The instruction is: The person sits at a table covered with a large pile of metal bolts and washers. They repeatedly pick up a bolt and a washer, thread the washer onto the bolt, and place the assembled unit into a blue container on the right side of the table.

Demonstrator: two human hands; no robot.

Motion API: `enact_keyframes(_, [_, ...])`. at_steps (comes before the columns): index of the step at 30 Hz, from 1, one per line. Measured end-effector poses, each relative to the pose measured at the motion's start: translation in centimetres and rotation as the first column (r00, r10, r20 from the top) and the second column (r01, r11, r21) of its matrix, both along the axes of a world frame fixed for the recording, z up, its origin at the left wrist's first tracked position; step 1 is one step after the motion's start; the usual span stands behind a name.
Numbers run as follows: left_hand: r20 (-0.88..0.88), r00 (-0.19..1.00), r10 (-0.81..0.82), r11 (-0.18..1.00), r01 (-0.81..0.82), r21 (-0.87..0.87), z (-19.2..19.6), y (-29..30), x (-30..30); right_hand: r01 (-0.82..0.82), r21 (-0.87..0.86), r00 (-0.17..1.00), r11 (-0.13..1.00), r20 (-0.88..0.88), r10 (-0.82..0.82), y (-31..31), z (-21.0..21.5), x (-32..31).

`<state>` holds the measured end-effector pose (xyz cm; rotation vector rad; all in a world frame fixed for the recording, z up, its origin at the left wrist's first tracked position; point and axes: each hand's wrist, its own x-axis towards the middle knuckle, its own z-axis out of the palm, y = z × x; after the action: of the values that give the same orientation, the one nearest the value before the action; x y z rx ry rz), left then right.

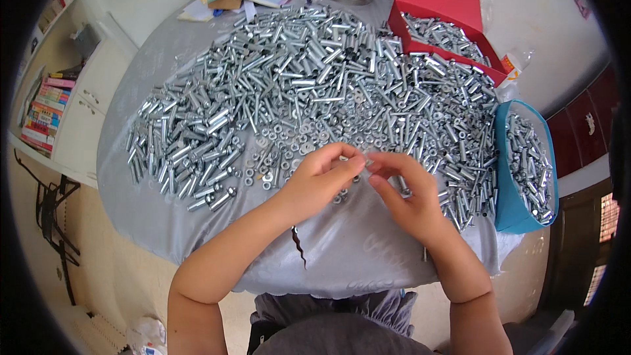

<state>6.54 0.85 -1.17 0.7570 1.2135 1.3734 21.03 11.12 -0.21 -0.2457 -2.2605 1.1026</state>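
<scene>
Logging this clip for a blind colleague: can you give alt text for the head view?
Two bare hands, left hand and right hand, meet fingertip to fingertip over a small silver metal part, above a grey cloth-covered table heaped with shiny steel bolts. More fill a red cardboard box and blue bin.

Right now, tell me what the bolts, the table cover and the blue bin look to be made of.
Bolts: bright plated steel by the look, silvery with sharp glints.
Table cover: thin grey plastic sheet or coated cloth, with a soft sheen, wrinkles and a tear near the front edge.
Blue bin: probably moulded plastic, even matte colour.
</scene>
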Motion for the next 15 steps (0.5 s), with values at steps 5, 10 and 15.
enact_keyframes(5, [0.061,0.993,-0.099,0.995,0.1,-0.01,0.3,0.0,-0.1,-0.068,0.069,0.998,0.995,0.014,0.067,0.8,-0.5,0.2])
enact_keyframes(10, [-0.035,0.987,-0.156,0.982,0.151,-0.11,1.1,-0.1,0.0,-0.071,0.287,0.997,0.955,0.002,0.073,1.8,0.0,0.3])
enact_keyframes(15, [-0.128,0.973,-0.192,0.981,0.187,-0.05,0.7,-0.1,-0.4,-0.06,0.466,0.998,0.883,-0.001,0.069,1.9,0.8,0.3])
